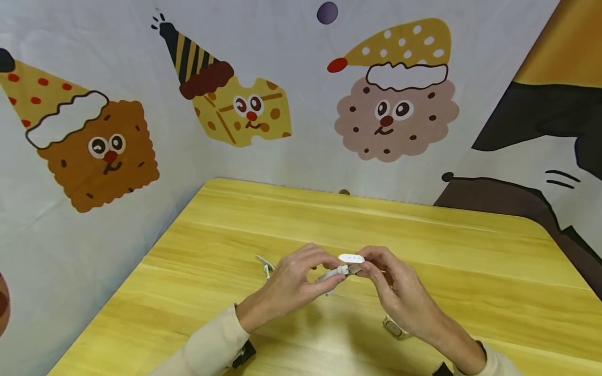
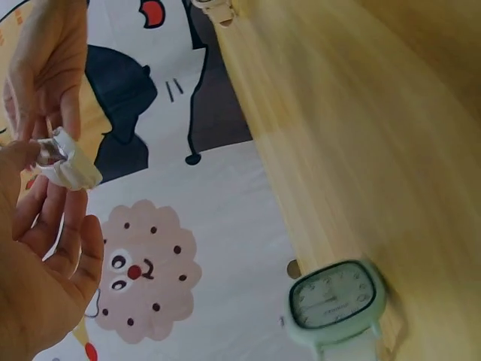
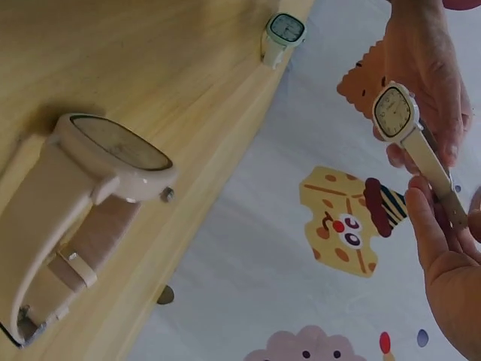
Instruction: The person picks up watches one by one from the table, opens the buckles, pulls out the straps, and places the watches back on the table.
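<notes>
A white wristwatch is held up over the table between both hands. My left hand pinches it on one side, thumb and fingers at the strap close to the buckle. My right hand grips the other side, with the holed strap end showing by its fingertips. In the right wrist view the dial faces outward near the left hand, and the strap runs down to the right hand. From the left wrist view, only the looped strap and metal buckle show; the dial is hidden there.
On the wooden table, a mint green watch stands to the left, partly hidden behind my left hand in the head view. A beige watch with its strap looped stands below my right hand. A cartoon-printed cloth hangs behind the table.
</notes>
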Motion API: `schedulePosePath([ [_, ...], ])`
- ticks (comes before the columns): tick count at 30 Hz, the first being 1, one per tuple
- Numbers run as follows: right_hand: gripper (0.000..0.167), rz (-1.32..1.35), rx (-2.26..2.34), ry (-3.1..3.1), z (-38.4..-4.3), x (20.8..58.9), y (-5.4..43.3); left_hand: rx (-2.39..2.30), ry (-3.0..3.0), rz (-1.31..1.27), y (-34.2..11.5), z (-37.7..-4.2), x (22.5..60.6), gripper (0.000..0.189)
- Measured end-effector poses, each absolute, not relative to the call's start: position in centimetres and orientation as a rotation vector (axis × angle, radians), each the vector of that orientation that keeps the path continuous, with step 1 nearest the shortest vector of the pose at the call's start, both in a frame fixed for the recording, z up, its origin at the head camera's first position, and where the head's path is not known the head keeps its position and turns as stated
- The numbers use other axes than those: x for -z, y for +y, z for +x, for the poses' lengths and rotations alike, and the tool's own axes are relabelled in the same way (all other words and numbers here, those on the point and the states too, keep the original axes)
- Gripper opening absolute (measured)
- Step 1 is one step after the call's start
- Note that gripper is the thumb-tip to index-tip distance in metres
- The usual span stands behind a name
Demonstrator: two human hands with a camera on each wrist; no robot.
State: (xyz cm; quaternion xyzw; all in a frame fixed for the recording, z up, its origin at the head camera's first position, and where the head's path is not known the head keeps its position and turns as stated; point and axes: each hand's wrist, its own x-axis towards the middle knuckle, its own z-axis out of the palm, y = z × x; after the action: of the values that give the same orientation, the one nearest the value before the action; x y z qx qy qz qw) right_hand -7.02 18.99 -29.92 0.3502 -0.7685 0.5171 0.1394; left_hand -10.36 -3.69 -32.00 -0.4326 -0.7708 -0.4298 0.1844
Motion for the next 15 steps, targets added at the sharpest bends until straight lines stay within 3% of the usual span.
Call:
schedulePosePath([
  [7, 0.037, 1.003, -1.517, -2.159, -7.24, 30.03, 18.97, 1.324, -2.251, -1.215, -3.33, -10.19, 31.97, 0.012],
  [15, 0.034, 0.943, -1.564, -2.204, -7.01, 30.19, 18.98, 1.462, -2.283, -1.256, -2.91, -10.08, 31.56, 0.011],
])
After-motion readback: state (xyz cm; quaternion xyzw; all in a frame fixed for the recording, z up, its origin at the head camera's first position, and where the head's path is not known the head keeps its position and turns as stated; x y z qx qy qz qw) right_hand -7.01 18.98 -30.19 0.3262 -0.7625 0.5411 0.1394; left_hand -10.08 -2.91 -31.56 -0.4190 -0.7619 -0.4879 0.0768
